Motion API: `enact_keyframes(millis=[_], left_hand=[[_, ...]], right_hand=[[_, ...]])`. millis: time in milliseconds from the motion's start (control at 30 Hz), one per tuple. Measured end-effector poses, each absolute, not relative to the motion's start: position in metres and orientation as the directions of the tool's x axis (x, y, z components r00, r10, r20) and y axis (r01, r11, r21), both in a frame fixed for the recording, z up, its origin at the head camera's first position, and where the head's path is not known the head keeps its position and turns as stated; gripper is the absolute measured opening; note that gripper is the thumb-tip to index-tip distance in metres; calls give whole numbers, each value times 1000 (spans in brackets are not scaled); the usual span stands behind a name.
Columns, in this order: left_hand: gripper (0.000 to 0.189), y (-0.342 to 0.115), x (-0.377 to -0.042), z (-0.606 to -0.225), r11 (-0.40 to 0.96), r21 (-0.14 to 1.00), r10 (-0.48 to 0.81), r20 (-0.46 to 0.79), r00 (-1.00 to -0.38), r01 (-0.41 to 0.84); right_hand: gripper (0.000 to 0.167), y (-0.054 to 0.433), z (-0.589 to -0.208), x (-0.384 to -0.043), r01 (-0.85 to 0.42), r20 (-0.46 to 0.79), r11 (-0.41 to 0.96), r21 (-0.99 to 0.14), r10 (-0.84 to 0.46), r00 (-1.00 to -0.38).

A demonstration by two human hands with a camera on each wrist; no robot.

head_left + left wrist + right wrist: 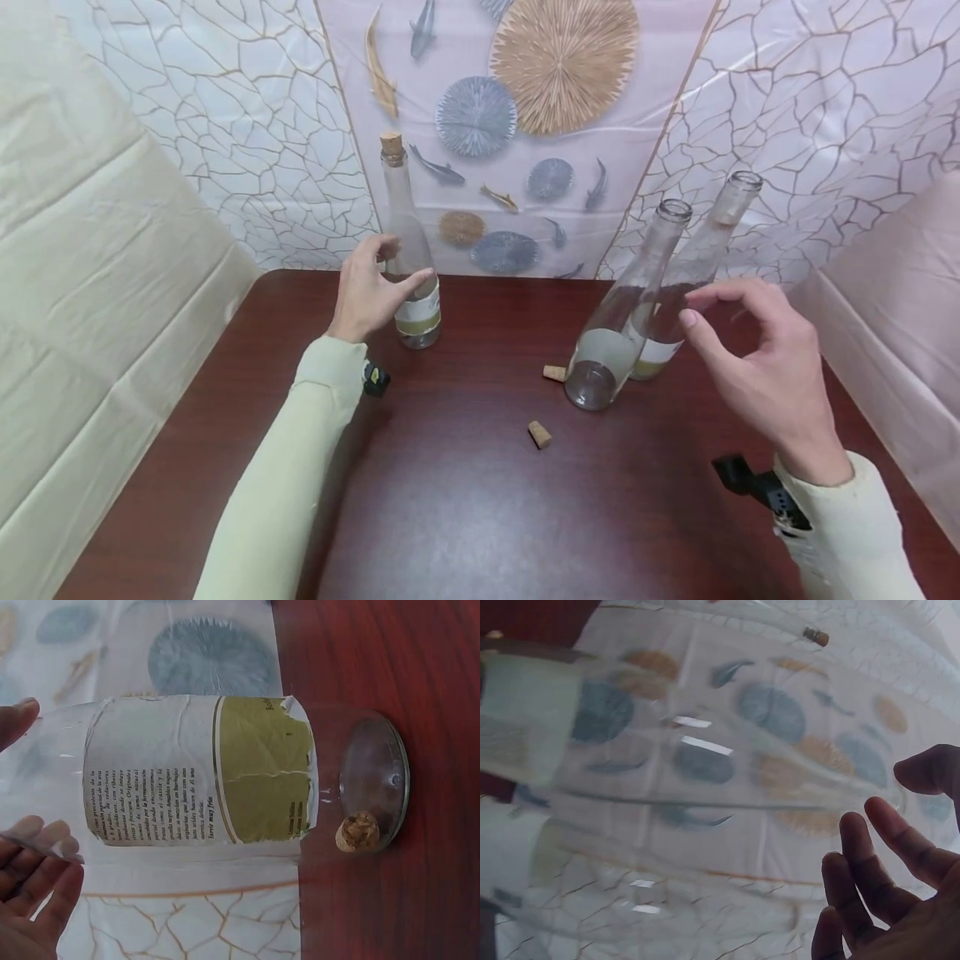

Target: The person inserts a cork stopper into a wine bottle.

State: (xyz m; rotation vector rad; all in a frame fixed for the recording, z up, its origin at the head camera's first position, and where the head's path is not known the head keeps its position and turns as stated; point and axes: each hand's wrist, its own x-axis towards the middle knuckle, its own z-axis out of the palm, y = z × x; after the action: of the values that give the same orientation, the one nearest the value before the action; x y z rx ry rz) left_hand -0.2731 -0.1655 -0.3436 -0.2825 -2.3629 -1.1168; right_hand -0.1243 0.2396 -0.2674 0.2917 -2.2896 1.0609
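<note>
My left hand [375, 287] reaches around a glass bottle [414, 221] that stands upright with a cork [392, 143] in its mouth. Thumb and fingers form a loose C about its middle. In the left wrist view, the bottle's torn white and olive label [199, 772] faces the camera; a cork [358, 831] overlaps the base. My right hand [776, 358] hovers beside two uncorked bottles, a nearer one [626, 312] and a farther one [708, 250], its thumb and fingers apart with nothing between them. In the right wrist view, loosely bent fingers [885, 881] are near the bottle necks.
One loose cork [555, 373] lies against the nearer right bottle's base in the head view, and another loose cork [539, 434] lies nearer on the dark red table [450, 500]. A patterned cloth [480, 175] hangs behind; pale cloth walls [97, 275] flank both sides.
</note>
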Motion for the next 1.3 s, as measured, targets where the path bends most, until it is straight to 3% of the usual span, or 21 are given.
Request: enact_keyframes(millis=[300, 567, 667, 767, 867, 967, 1033, 1167, 1300], left_hand=[[68, -179, -298, -342, 622, 720, -99, 462, -881, 308], [70, -184, -297, -338, 645, 720, -94, 408, -908, 256], [81, -177, -292, -336, 675, 705, -111, 387, -915, 217], [104, -161, -281, -333, 707, 682, -185, 434, -882, 188], [113, -137, -264, -326, 712, 654, -238, 566, -789, 255], [95, -102, -247, -321, 642, 622, -128, 662, -738, 447], [86, -75, -234, -319, 558, 636, 18, 634, -773, 534], [92, -23, -217, -321, 448, 720, 301, 437, -848, 530], [99, 15, -215, -324, 417, 737, 447, 344, -826, 532]], right_hand=[[29, 260, -300, -128, -356, 549, 690, -631, 73, -832], [38, 262, -320, -134, -319, 495, 688, -651, 67, -866], [39, 265, -325, -135, -316, 493, 687, -655, 71, -867], [40, 267, -328, -133, -303, 483, 687, -661, 80, -872], [41, 268, -332, -131, -285, 469, 690, -665, 88, -879], [41, 268, -335, -127, -278, 464, 693, -665, 92, -881], [41, 267, -337, -127, -284, 465, 700, -655, 78, -882], [40, 260, -342, -128, -292, 464, 715, -635, 50, -885], [33, 247, -354, -130, -302, 470, 711, -635, 45, -881]])
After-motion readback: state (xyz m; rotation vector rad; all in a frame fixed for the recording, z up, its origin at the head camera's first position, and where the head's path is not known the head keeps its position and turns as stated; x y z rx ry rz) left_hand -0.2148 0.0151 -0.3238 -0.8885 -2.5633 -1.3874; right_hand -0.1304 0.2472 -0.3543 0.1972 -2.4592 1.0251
